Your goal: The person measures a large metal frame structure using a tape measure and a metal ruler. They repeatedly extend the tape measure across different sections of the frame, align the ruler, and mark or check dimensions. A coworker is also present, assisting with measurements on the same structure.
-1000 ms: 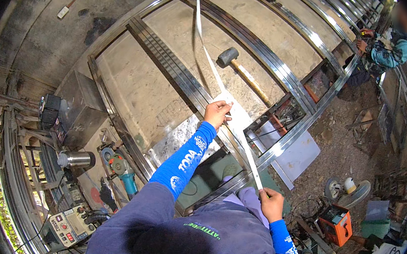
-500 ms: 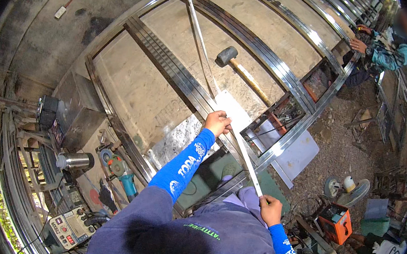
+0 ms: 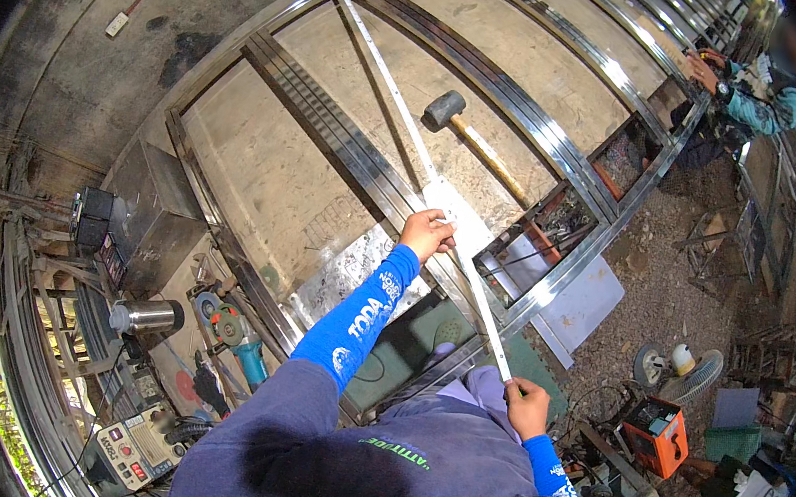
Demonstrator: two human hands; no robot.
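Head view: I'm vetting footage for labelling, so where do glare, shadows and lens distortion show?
Head view: glare streaks the frame, notably on its right side; head view: a thin dark shadow runs left of the strip along its upper half, and a dark patch, probably shadow, lies on the shirt; head view: the fisheye bows the frame's bars and leaves the corners black.

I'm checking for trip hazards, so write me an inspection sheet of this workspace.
Surface: metal frame over a stained, tan base.
Job's things: long pale strip slanting across the frame, passing over a white plate.
Clutter: mallet inside the frame; grinder and flask at left.
Hands: right hand grips the strip's near end; left hand at the strip by the plate, grip unclear.
Cables: dark ones beside the control box.
Surroundings: co-worker at far right; orange machine and fan at right.
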